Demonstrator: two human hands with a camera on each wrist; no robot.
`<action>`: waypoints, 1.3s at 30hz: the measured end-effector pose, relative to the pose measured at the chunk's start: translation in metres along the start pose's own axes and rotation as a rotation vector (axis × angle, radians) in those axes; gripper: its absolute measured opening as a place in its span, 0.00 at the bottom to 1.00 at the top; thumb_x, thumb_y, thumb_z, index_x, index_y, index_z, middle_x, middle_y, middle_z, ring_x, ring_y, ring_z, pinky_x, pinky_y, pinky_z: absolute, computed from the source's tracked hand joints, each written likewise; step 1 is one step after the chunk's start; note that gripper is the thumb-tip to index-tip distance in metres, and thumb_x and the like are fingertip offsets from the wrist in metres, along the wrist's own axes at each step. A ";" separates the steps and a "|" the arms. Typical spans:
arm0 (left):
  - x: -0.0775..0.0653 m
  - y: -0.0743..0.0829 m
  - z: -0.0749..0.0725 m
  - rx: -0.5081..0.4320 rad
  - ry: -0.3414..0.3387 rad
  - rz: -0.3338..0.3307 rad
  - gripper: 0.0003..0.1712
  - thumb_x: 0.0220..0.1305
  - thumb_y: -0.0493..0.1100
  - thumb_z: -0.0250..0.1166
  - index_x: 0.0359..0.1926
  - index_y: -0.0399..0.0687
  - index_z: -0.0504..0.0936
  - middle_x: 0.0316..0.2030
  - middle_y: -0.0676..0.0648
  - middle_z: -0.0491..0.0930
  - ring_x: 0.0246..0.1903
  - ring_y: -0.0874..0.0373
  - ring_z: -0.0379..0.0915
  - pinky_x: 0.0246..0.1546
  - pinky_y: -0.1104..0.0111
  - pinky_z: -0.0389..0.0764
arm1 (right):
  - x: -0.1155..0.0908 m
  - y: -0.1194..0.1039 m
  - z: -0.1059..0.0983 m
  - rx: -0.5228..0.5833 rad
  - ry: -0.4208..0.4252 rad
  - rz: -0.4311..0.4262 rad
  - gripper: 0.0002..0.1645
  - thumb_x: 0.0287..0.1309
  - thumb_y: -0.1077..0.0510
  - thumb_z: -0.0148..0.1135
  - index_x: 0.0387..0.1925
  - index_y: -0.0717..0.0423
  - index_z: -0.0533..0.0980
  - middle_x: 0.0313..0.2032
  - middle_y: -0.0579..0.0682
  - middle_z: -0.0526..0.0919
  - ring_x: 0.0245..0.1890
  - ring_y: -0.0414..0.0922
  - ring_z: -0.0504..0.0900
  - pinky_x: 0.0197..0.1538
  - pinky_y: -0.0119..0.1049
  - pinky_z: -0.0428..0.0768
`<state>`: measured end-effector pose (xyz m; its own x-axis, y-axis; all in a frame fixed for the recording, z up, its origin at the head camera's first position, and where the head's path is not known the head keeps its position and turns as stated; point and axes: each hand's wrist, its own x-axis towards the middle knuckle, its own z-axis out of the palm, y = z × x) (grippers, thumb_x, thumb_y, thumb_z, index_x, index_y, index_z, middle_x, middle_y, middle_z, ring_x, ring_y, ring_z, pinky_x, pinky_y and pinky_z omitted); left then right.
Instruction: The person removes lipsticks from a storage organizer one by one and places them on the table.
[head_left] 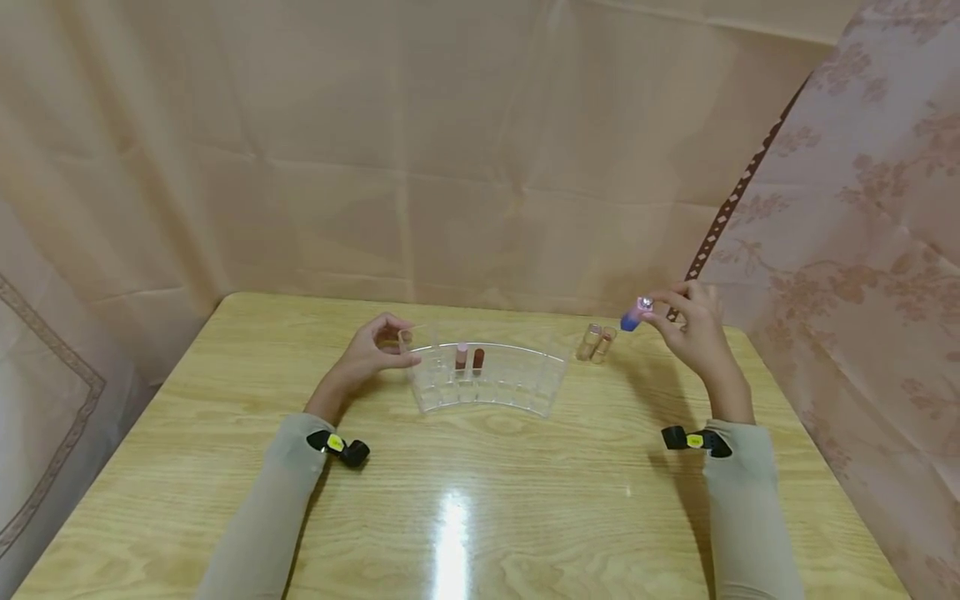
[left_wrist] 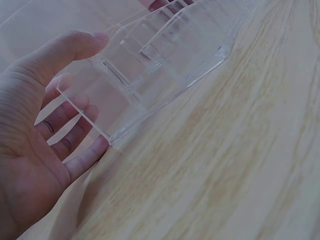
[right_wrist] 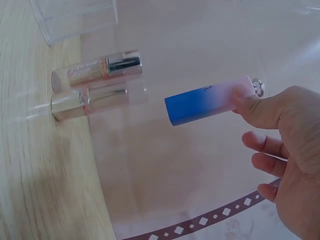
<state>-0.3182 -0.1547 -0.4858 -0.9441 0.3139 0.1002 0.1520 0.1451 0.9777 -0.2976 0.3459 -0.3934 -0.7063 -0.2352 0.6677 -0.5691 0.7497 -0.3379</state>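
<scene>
A clear, curved lipstick organizer [head_left: 487, 387] with several compartments stands on the table. My left hand [head_left: 377, 346] grips its left end, the thumb at the upper edge and the fingers around the end wall [left_wrist: 95, 120]. Two lipsticks stand in its slots, a pink one [head_left: 461, 357] and a dark red one [head_left: 478, 359]. Above the table on the right, my right hand [head_left: 693, 329] pinches a lipstick tube [right_wrist: 205, 100] that fades from pink to blue. Thumb and forefinger hold its pink end, beside a shiny round ornament [right_wrist: 258, 87]; the blue end points down and left.
Two clear-and-gold lipstick tubes stand side by side right of the organizer, one with a dark band [right_wrist: 124, 64] and one with a gold base [right_wrist: 67, 104]. A beige curtain [head_left: 465, 167] hangs behind the table [head_left: 525, 500]; a floral cloth [head_left: 862, 250] hangs at the right.
</scene>
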 end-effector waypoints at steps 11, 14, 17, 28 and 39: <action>-0.003 -0.003 -0.002 0.006 0.010 -0.009 0.36 0.54 0.31 0.77 0.62 0.29 0.70 0.52 0.32 0.75 0.51 0.44 0.76 0.49 0.74 0.80 | 0.000 0.008 0.011 0.013 -0.017 -0.002 0.17 0.45 0.71 0.76 0.41 0.67 0.84 0.40 0.66 0.74 0.46 0.63 0.62 0.51 0.57 0.56; -0.003 -0.003 -0.002 0.012 0.011 -0.008 0.37 0.54 0.31 0.77 0.62 0.30 0.70 0.53 0.33 0.75 0.52 0.44 0.76 0.49 0.74 0.80 | -0.001 0.010 0.013 0.010 -0.024 0.004 0.17 0.46 0.71 0.76 0.41 0.67 0.84 0.39 0.66 0.73 0.45 0.62 0.62 0.50 0.57 0.55; -0.003 -0.003 -0.002 0.015 0.010 -0.013 0.37 0.54 0.32 0.77 0.62 0.29 0.70 0.54 0.31 0.75 0.53 0.42 0.75 0.50 0.74 0.79 | -0.002 0.012 0.014 0.006 -0.036 0.017 0.17 0.46 0.71 0.76 0.42 0.68 0.84 0.39 0.66 0.73 0.44 0.59 0.61 0.50 0.57 0.55; -0.003 -0.001 -0.001 0.008 0.011 -0.014 0.36 0.54 0.30 0.76 0.62 0.28 0.69 0.54 0.29 0.74 0.52 0.44 0.75 0.50 0.74 0.79 | -0.006 0.019 0.015 -0.003 -0.117 0.082 0.16 0.49 0.70 0.76 0.42 0.68 0.84 0.37 0.64 0.72 0.42 0.54 0.60 0.47 0.52 0.53; -0.003 0.000 -0.001 0.009 0.015 -0.015 0.36 0.54 0.31 0.76 0.61 0.29 0.70 0.52 0.33 0.75 0.52 0.46 0.76 0.50 0.74 0.79 | -0.010 0.026 0.017 0.008 -0.176 0.097 0.16 0.49 0.69 0.76 0.42 0.67 0.84 0.39 0.65 0.73 0.45 0.60 0.62 0.48 0.52 0.56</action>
<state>-0.3155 -0.1569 -0.4858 -0.9504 0.2980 0.0887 0.1408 0.1582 0.9773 -0.3125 0.3574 -0.4195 -0.8201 -0.2675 0.5058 -0.4980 0.7691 -0.4007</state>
